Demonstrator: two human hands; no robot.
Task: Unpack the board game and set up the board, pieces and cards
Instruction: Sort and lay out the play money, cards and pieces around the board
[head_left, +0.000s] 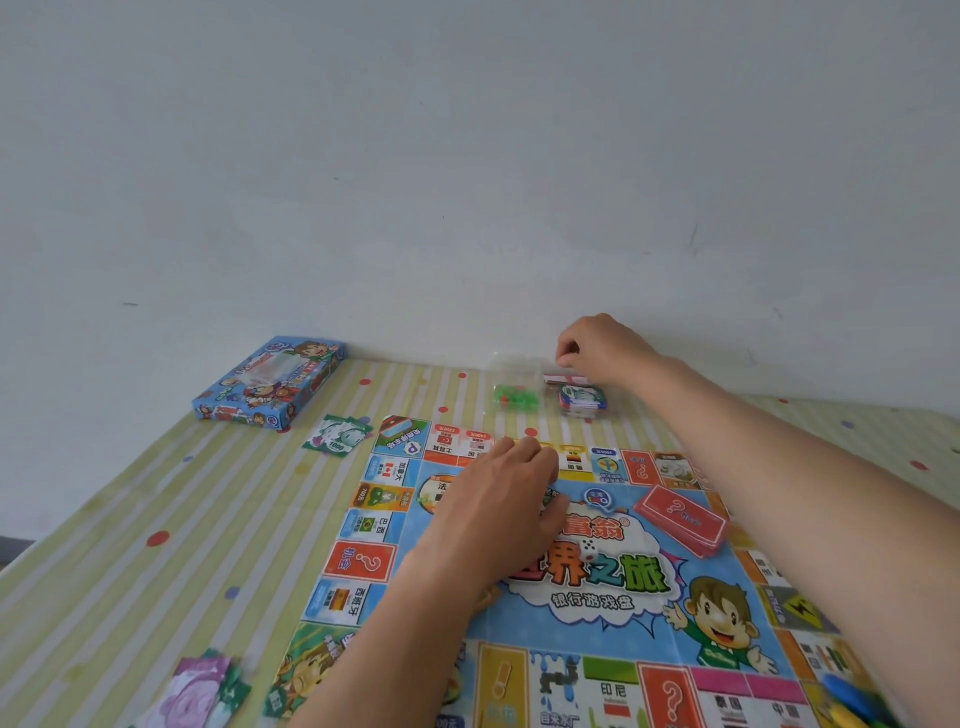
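Already the board (597, 587) lies unfolded on the striped worktop (156, 545), with red cards (681, 519) and a die (588, 546) on it. Our left hand (498, 499) rests flat there, fingers together. Our right hand (597, 345) pinches a card from the stack (582, 400) beyond, the box (267, 384) far left.

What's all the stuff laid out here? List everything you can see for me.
Game board: one, mostly blue with coloured squares, unfolded flat on the table.
Game box: one, blue, far left by the wall.
Red card stack: one, question mark on top, on the board's right part.
Die: one, white, mid-board.
Green pieces: a small cluster in clear wrapping, beyond the board.
Small card stack: one, blue-edged, under the right hand.
Green play money: a few notes, left of the board's far corner.
Purple and green notes: a pile, near left.
Tablecloth: one, yellow-green stripes with dots.
Left hand: palm down on the board.
Right hand: pinching at red-and-white cards.
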